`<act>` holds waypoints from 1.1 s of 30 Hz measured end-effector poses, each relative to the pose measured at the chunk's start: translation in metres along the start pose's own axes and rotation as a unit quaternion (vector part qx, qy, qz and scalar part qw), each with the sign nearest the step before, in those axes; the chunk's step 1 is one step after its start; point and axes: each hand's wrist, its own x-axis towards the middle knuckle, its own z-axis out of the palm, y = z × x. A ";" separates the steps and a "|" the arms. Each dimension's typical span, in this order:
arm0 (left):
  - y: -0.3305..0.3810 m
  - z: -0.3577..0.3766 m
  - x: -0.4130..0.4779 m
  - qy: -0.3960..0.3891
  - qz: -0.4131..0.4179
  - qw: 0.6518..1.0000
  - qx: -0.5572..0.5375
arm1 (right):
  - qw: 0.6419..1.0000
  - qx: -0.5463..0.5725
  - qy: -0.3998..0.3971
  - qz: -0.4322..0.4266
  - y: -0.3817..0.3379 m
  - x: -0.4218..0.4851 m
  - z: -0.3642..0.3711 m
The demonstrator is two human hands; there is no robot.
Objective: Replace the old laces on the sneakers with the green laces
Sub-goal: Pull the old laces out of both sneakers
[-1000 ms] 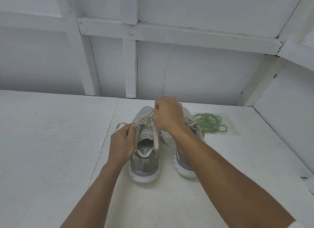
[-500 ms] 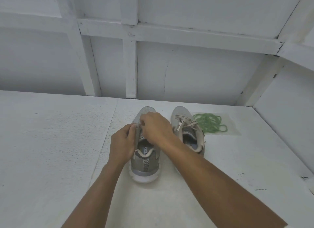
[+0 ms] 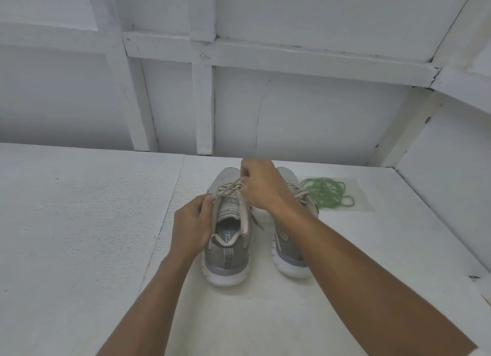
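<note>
Centre of frame: a person's left hand (image 3: 191, 222) grips the left edge of a grey sneaker (image 3: 225, 252), thumb & fingers curled and clamped on the upper by the top eyelets. The right hand (image 3: 261, 185), just above the shoe's forefoot, has its fingertips pinched together on the beige old lace (image 3: 230, 190), which runs up from the eyelets to the pinch, w/ crossings showing over the tongue. The shoe stands on a white table (image 3: 79, 236), heel toward the camera, toe pointing at the back wall (image 3: 305, 116). The second sneaker (image 3: 291, 262) stands just beside it on the right, also w/ a beige lace, its middle hidden behind the right forearm. The green laces (image 3: 328, 193) lie in a loose tangle right of centre, near the second sneaker's toe but apart from it, on a clear plastic sheet (image 3: 365, 199) flat on the table. Neither hand touches them. Both forearms enter from the bottom edge. White boards w/ battens fill the upper half.
</note>
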 end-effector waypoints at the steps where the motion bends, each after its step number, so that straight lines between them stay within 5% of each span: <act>1: 0.000 0.000 0.000 -0.001 0.001 1.000 0.000 | 1.000 0.016 0.007 0.009 0.003 0.001 -0.003; 18: 0.000 -0.002 0.003 -0.019 0.002 1.000 0.023 | 0.985 0.091 0.117 0.091 0.026 0.012 -0.034; 23: 0.002 -0.002 0.002 -0.022 0.010 1.000 0.019 | 0.985 0.022 0.143 0.092 0.025 0.009 -0.032; 29: 0.007 -0.004 0.001 -0.025 0.034 0.999 0.028 | 0.979 -0.196 -0.043 0.036 0.018 -0.008 -0.001; 33: 0.006 -0.005 0.010 -0.055 0.063 0.994 0.069 | 0.994 -0.107 -0.030 0.024 0.011 -0.015 -0.001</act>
